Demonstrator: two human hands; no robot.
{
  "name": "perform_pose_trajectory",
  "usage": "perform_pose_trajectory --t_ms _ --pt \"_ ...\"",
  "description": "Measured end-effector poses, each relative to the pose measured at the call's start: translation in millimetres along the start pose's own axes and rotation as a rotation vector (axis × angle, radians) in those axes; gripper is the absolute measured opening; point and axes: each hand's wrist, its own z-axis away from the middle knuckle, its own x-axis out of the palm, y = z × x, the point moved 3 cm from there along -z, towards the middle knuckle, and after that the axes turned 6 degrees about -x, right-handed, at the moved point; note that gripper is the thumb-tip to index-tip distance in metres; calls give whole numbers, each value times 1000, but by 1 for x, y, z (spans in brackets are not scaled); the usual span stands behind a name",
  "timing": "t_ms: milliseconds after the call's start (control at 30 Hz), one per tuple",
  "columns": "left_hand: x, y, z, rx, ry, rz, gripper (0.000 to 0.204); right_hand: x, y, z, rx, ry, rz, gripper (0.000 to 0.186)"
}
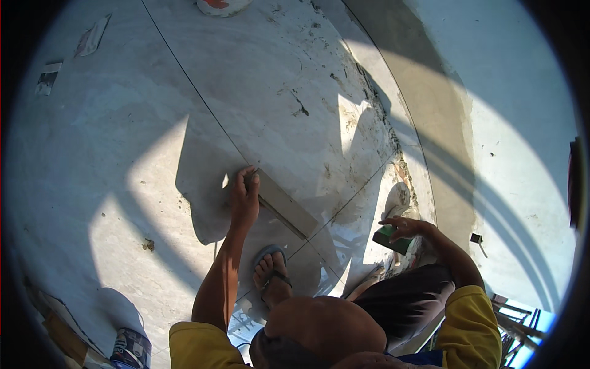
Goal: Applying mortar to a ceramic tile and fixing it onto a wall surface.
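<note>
A long, narrow grey-brown strip [286,203], like a cut piece of tile or board, lies at a slant over the pale tiled floor. Around its far left end my left hand [246,190] is closed, thumb on top. To the right, beside the muddy base of the wall, my right hand [402,228] holds a green block [392,240] from above. The block's exact kind and its underside cannot be made out. My sandalled foot [270,270] stands near the strip's near end, and my bent knee [326,326] is close behind.
Dark joints cross the floor tiles [246,92]. Crumbled mortar [402,163] runs along the wall [448,141] at right. A round white container [222,6] is at the far edge, a bucket [131,349] at lower left, and paper scraps [49,79] at upper left.
</note>
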Motion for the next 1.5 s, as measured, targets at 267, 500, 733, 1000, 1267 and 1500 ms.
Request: perform_pose_trajectory --t_ms 267,500,733,1000,1267,1500 --pt "-6 9 -3 29 -100 -62 38 -24 7 -21 -41 21 0 80" --pt "-7 11 1 35 -88 -38 36 -38 1 -27 22 40 -101 79" --pt "-8 5 -2 53 -104 59 38 -42 -8 -28 27 84 -159 75" --pt "-14 20 3 -67 -169 8 41 -45 10 -40 -14 124 -60 76" --pt "-11 10 1 -25 -148 26 40 -51 4 -43 71 100 -106 78" --pt "-10 16 1 -107 -192 56 43 -54 3 -40 41 126 47 80"
